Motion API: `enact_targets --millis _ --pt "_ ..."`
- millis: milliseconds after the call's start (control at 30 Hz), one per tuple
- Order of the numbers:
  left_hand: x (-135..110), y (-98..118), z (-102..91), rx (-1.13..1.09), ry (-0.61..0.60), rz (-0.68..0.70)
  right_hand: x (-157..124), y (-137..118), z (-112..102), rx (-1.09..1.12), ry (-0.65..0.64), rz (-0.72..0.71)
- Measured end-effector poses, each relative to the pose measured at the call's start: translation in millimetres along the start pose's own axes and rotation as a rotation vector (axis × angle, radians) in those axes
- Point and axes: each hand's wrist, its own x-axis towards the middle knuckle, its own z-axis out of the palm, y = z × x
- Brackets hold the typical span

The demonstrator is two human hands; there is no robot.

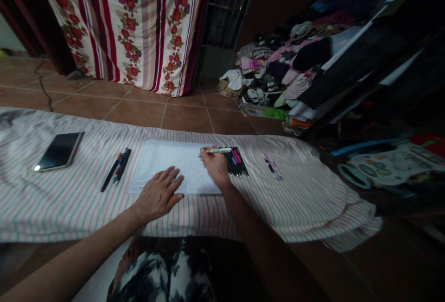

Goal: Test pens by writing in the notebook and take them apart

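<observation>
My left hand (158, 195) lies open and flat on the flimsy paper sheet (163, 165), pinning it, while my right hand (215, 165) closes around a slim, light marker (219, 150) at its edge.

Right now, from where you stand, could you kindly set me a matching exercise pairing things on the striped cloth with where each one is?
Things:
1. Phone
2. Left hand
3. Green pen
4. Bunch of pens

Places:
A. Held in the right hand
B. Beside the paper's right edge
C. Resting flat on the paper
D. At the far left of the striped cloth

Pairs: 1-D, 2-C, 3-A, 4-B.
</observation>
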Motion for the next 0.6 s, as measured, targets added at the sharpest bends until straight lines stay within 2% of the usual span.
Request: enact_targets --millis 133,300,400,600 --pt "-4.4 -6.7 0.0 -0.003 -0.035 0.001 18.5 -1.4 39.1 -0.041 -0.099 -0.032" --pt "-0.8 -4.2 -2.3 -0.044 -0.05 -0.048 34.2 -0.6 71.6 -0.297 -0.063 -0.06" --pt "0.2 -4.1 -3.7 -0.058 -0.081 -0.071 38.2 5.7 74.3 -0.345 -0.062 -0.066" --pt "-0.1 -5.2 -2.8 -0.085 -0.081 -0.096 43.1 17.0 65.3 -0.337 -0.086 -0.059"
